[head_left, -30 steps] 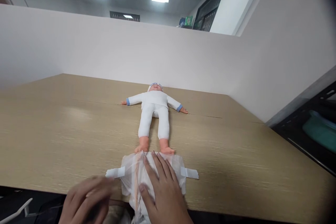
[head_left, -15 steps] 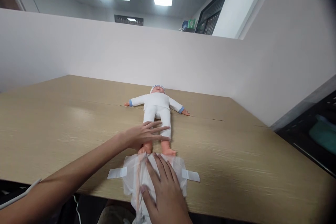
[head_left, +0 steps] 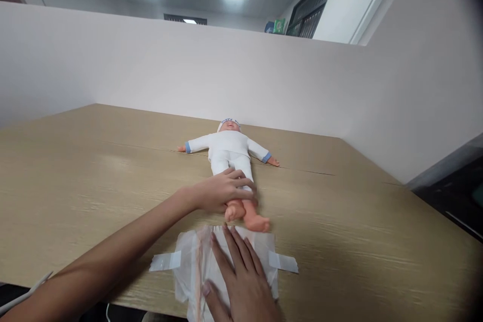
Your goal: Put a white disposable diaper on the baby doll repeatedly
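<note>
A baby doll [head_left: 230,143] in white clothes with blue cuffs and a white printed cap lies on its back, arms spread, feet toward me. My left hand [head_left: 224,190] is wrapped round the doll's lower legs, which are drawn together above the bare feet. Nearer to me, an unfolded white diaper [head_left: 188,261] lies at the table's front edge, its two side tabs stretched out. Flat on the middle of the diaper rests my right hand [head_left: 241,276], fingers extended, holding nothing.
The wooden table [head_left: 113,186] meets a pale partition wall [head_left: 169,70] at the back. A dark object [head_left: 453,186] stands beyond the table's right edge. A white cable hangs near the front left.
My left hand has closed round the doll's legs, bringing the feet together and to the right. The right hand stays on the diaper, which shows a little lower in view.
</note>
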A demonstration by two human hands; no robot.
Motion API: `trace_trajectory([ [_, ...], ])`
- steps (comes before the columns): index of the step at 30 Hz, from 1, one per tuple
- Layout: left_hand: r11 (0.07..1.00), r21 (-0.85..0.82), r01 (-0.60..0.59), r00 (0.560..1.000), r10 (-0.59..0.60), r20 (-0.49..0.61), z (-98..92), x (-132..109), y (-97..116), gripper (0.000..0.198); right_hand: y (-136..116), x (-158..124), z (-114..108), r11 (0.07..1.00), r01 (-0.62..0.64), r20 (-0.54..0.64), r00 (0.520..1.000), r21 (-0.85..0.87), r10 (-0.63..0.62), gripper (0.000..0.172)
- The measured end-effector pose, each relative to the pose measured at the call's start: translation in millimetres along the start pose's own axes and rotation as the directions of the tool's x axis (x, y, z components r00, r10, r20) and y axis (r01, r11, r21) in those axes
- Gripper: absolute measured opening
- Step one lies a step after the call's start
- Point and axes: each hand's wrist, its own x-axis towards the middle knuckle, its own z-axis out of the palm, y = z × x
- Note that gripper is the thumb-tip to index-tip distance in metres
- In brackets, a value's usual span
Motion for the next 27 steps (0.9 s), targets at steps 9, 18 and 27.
trace_trajectory([
  [9, 0.866, -0.484, 0.125, 0.964, -0.221, -0.146, -68.0, 13, -28, 0.040, 4, 66, -37, 0.990, -0.108, 0.130, 0.987, 0.089, 0.096, 0.063],
  [18, 0.845, -0.522, 0.118, 0.942, -0.261, -0.210, -89.6, 15, -43, 0.049, 47, 147, -15, 0.996, -0.082, 0.019, 0.997, 0.020, 0.081, 0.065],
  [27, 0.847, -0.526, 0.075, 0.922, -0.261, -0.288, -89.8, 11, -53, 0.049, 74, 223, -25, 0.998, -0.029, -0.136, 0.990, -0.058, 0.021, 0.056],
])
